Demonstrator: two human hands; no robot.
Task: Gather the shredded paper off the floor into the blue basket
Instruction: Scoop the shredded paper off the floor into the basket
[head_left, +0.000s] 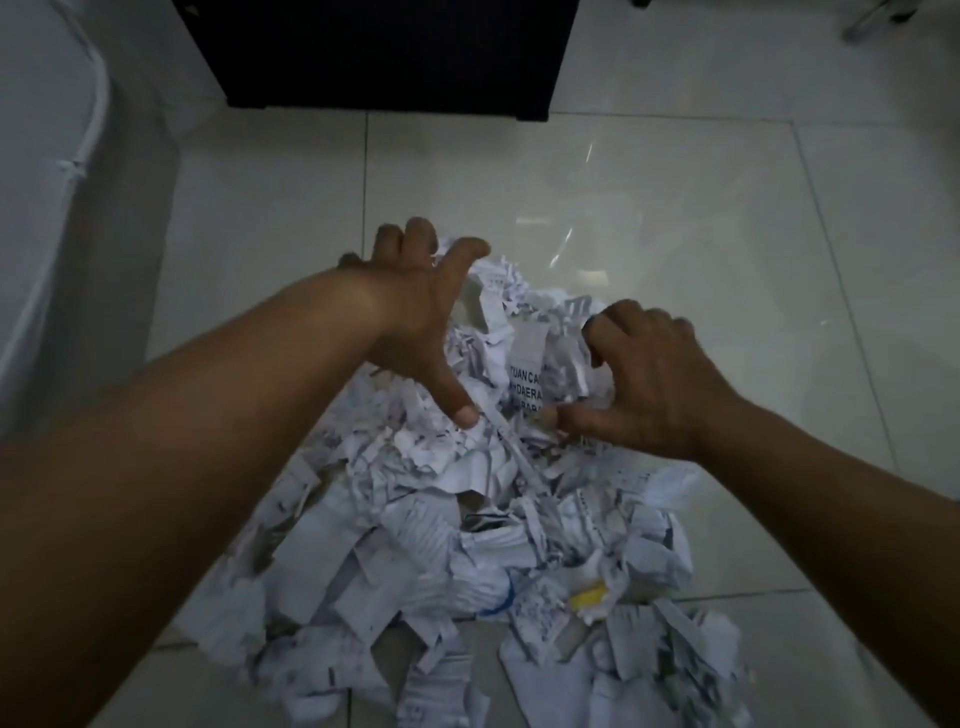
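— Where is the shredded paper (441, 545)?
— In one loose heap on the pale tiled floor (675, 182), running from the hands down to the near edge of the view. None of it is lifted clear of the heap.

— And the hands?
— Both are at the far end of the heap. The left hand (415, 322) has its fingers (470, 249) spread apart and hooked over the far edge of the paper, with the thumb stretched back and pressing down on the scraps. The right hand (660, 379) has its fingers curled into the paper, thumb pointing toward the left thumb. A clump sits clamped between the two.

— Any writing?
— One printed strip (525, 379) between the hands shows bold black letters, cut off: "TUAN CA", then "DAERA", then something like "BARA". The other print is too blurred to read.

— What else?
— A yellow scrap (589, 595) lies in the near right part of the heap. A dark box (384, 52) stands on the floor beyond it, well apart. A white cable (88, 135) runs down the wall on the left.
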